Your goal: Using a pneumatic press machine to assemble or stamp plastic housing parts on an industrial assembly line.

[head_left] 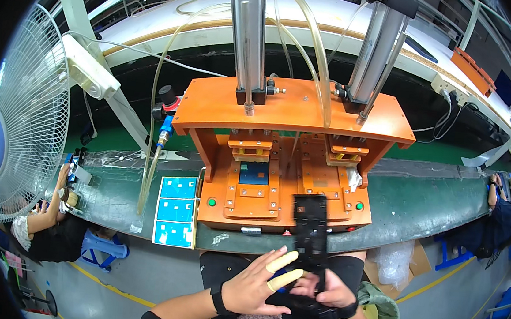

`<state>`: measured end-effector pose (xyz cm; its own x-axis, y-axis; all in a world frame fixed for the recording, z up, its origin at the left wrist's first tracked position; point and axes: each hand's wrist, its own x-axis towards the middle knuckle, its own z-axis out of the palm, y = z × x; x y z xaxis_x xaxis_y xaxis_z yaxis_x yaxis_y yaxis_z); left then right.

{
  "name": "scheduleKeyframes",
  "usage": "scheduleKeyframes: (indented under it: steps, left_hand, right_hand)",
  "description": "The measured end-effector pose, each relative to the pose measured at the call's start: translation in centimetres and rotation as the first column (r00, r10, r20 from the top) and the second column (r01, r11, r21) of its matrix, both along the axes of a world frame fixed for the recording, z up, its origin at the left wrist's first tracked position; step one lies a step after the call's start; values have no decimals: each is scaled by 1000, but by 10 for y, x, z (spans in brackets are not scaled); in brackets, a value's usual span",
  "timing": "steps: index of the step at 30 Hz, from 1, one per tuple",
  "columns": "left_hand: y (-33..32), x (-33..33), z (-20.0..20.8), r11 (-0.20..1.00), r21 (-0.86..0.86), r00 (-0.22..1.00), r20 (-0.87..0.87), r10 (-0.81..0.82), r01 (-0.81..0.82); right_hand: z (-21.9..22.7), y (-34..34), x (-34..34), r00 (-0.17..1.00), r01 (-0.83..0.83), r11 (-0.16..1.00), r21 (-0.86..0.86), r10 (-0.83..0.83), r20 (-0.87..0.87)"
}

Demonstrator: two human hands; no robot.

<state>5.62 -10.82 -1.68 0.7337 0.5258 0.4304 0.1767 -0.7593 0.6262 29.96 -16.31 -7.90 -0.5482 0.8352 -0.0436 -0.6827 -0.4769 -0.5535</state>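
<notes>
My right hand is closed on the lower end of a long black plastic part, which has small cut-outs and moulded details. The part stands up in front of my body, its top end overlapping the front of an orange press. My left hand is open to the left of the part, with yellow finger cots on two outstretched fingers. Those fingertips reach close to the part; whether they touch it I cannot tell. Blur hides the details around the lower end of the part.
Left of the press lies a board with blue rectangular sheets. Two pneumatic cylinders rise above the press, with clear hoses. A fan stands at left. People sit at both sides. A plastic bag in a carton is at lower right.
</notes>
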Motion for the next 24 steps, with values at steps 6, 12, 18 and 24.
scheduleKeyframes:
  steps: [6,12,18,24]
  left_hand:
    - [-1,-21,6,986,76,976,-151,156,-146]
    - [35,-28,10,968,141,970,-99,220,-205]
    - [86,-34,25,976,153,985,-46,167,-158]
    - [117,-50,23,967,188,979,-82,188,-170]
  right_hand:
    - [-6,26,-43,968,-173,984,-47,161,-193]
    - [-24,56,-68,925,-150,988,-48,123,-360]
    - [8,78,-78,964,-80,997,17,82,-253]
    - [-23,59,-55,998,-57,989,139,51,48]
